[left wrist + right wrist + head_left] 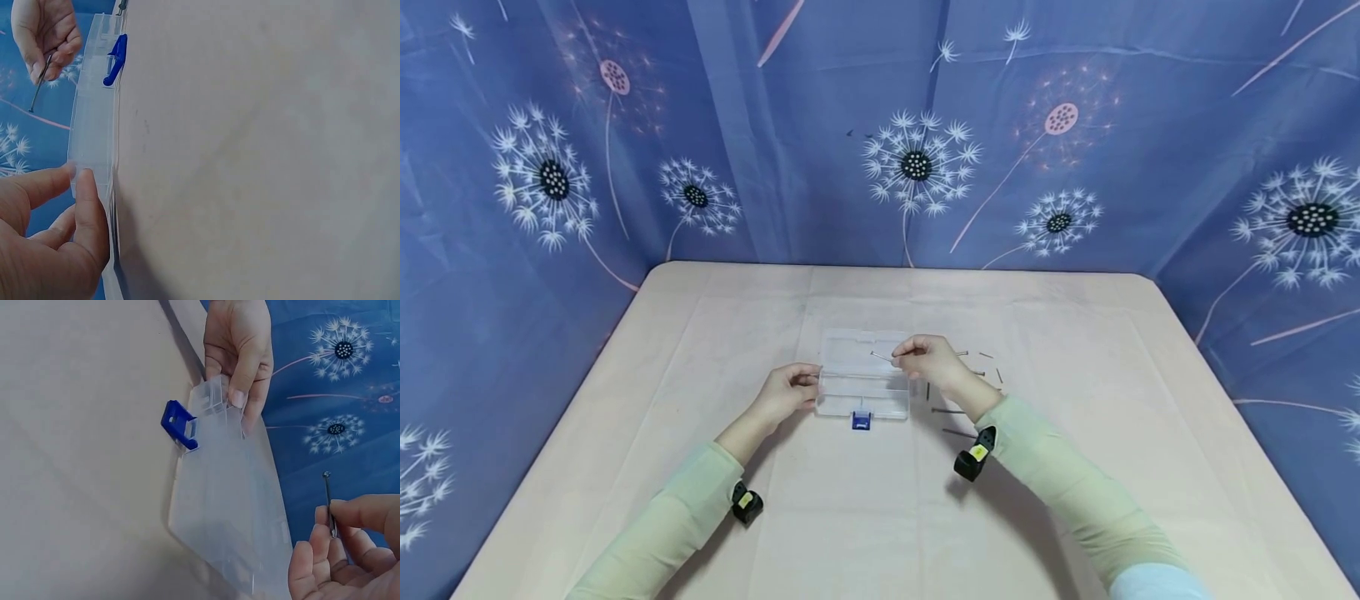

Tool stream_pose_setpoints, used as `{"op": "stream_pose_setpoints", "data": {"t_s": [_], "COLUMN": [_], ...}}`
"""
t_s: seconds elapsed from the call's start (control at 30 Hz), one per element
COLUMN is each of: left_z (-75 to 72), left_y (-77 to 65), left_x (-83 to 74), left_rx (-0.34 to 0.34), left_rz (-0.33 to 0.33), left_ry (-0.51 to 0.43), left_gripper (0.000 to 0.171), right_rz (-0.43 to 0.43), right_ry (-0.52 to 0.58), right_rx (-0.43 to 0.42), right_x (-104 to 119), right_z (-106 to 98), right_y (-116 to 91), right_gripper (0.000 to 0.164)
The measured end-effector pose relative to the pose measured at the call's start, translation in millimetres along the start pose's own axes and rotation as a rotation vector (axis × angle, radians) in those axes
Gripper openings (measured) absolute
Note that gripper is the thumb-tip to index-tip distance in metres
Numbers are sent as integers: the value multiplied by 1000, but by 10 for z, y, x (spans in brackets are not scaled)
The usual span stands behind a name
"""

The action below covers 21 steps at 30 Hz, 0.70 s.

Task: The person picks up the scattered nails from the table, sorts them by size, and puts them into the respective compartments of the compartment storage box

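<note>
A clear plastic compartment box (835, 406) lies with its lid (846, 350) raised toward the back and a blue latch (861, 421) on its front. My left hand (784, 393) holds the box's left end between thumb and fingers; the right wrist view shows the thumb over the wall. Above the box's right side, my right hand (932, 362) pinches a long thin nail (881, 357). That nail's head (326, 474) points away from the fingertips. Whether anything lies in the compartments is too small to tell.
Several loose nails of different lengths lie right of the box, among them a long one (957, 432) near the right wrist and a short one (999, 376) farther right. The right forearm partly covers them. A blue dandelion-print curtain (820, 167) surrounds the pale table (850, 533).
</note>
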<state>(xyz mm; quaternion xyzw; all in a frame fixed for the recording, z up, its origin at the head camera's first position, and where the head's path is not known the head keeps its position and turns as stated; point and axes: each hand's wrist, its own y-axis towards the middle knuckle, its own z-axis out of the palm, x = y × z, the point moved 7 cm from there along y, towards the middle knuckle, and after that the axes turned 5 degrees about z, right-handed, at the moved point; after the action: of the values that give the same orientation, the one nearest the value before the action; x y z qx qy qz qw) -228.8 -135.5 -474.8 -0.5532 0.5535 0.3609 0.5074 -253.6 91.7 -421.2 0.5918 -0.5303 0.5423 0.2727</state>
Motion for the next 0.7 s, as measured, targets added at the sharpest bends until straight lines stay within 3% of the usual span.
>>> {"op": "stream_pose_setpoints", "data": {"t_s": [0.47, 0.7], "left_z": [7, 8], "left_y": [-13, -19], "left_x": [5, 6], "left_rx": [12, 12], "left_rz": [-10, -6], "left_ry": [-16, -22], "left_gripper": [37, 37], "right_rz": [115, 126], "right_ry": [-55, -87], "right_rx": [40, 26], "right_x": [-40, -20], "right_z": [172, 222], "right_y": [94, 149], "right_gripper": [18, 14]}}
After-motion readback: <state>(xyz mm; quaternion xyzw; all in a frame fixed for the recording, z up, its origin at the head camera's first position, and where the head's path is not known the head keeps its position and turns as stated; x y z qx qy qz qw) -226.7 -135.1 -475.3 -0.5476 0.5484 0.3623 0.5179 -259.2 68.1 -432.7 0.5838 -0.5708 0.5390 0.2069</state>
